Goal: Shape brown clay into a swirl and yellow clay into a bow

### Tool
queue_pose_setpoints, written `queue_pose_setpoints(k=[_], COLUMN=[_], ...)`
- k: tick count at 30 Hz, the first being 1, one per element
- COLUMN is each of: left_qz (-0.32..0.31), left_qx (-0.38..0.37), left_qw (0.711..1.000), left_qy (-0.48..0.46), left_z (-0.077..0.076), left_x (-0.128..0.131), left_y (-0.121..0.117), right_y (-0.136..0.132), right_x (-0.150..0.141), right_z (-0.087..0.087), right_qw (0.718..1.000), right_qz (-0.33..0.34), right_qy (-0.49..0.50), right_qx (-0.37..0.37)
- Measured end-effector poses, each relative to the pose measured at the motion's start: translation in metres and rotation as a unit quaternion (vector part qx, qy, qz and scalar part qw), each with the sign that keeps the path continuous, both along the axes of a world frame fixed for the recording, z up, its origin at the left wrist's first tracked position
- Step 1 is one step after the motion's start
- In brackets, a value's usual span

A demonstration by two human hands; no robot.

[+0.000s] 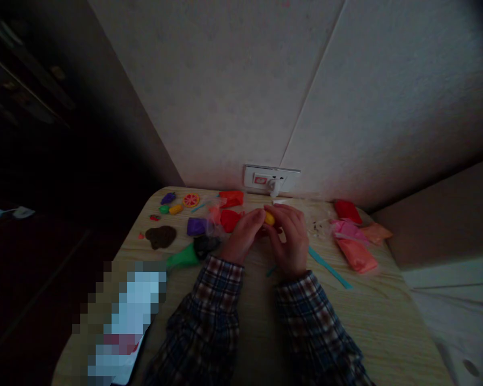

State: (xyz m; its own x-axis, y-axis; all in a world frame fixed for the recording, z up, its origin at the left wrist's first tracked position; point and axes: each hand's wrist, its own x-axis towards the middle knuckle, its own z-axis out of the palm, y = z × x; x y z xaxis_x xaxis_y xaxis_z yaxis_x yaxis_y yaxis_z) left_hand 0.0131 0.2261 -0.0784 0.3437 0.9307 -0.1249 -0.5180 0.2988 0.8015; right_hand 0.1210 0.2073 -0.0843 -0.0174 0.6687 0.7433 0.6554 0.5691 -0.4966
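Observation:
Near the back of a wooden table, my left hand (243,233) and my right hand (290,238) meet around a small yellow lump of what looks like modelling clay (269,218). Thumbs and fingers of both hands are closed on it, and they cover part of it. Just left of my left hand are a red packet (230,220), an orange-red packet (231,199) and a purple packet (196,226). A green and black packet (185,256) lies by my left wrist. A teal flat strip (330,268) extends beyond my right hand.
Small shaped pieces stand at the back left: a purple one (168,198), a yellow one (176,209) and a round pink-and-orange slice (191,200). A brown flat piece (161,237) is nearer. Pink and coral packets (358,256) lie right. Behind is a wall socket (261,178); a blurred phone (132,316) lies front left.

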Motion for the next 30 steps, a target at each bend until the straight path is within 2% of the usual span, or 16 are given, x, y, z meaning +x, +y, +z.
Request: queue_pose_setpoints(k=[3,10,16,23,30], left_qz=[-0.015,-0.003,-0.002,-0.057,-0.064], left_qx=[0.007,-0.009,0.003,0.0,-0.032], left_qw=[1.0,1.0,1.0,0.998,0.996], left_qy=[0.004,0.027,-0.001,-0.015,-0.055], left_z=[0.0012,0.001,0.0023,0.0004,0.002], left_x=[0.0,-0.0001,-0.0025,-0.0031,-0.0033], left_y=[-0.0004,-0.0001,-0.0007,-0.0017,-0.0028], right_y=[0.0003,-0.0009,-0.0007,-0.0007,-0.0016], right_x=[0.0002,0.0004,0.0001,0.0008,0.0008], right_z=[0.0001,0.0015,0.0028,0.0017,0.0035], right_qw=[1.0,1.0,1.0,1.0,1.0], right_qz=[0.008,0.004,0.016,0.006,-0.006], right_qy=[-0.001,-0.005,-0.003,0.012,0.018], right_qx=[-0.001,-0.009,0.0,0.009,0.01])
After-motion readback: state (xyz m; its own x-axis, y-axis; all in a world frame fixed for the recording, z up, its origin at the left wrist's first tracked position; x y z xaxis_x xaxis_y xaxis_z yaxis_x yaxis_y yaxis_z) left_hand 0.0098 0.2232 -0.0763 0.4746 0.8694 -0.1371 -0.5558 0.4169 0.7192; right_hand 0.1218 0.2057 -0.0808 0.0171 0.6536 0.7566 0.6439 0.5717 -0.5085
